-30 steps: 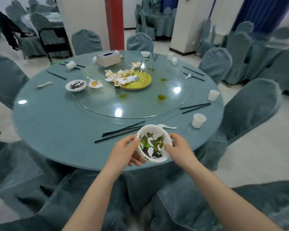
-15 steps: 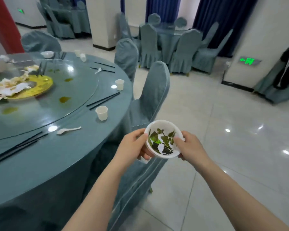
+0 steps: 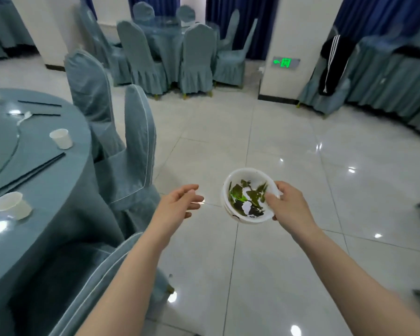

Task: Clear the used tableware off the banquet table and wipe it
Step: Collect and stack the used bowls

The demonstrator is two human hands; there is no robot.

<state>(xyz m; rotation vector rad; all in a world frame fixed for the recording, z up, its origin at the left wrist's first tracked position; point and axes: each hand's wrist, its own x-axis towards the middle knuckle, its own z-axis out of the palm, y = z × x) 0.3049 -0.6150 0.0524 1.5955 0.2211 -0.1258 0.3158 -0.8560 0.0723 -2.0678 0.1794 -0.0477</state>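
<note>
Right hand (image 3: 287,206) grips white bowl (image 3: 246,190) by right rim, thumb inside, fingers curled beneath; bowl over floor tiles, tilted, green and dark scraps inside. Left hand (image 3: 180,202) just left of bowl, apart from it, fingers loosely spread, holding nothing. Banquet table (image 3: 58,214) at left: paper cup (image 3: 11,205) near edge, black chopsticks (image 3: 27,174), second cup (image 3: 61,138). Covered chairs (image 3: 136,146) beside table.

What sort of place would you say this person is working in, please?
Most likely a banquet hall: round table with used paper cups and chopsticks, another table ringed by covered chairs, and a lit green exit sign.
</note>
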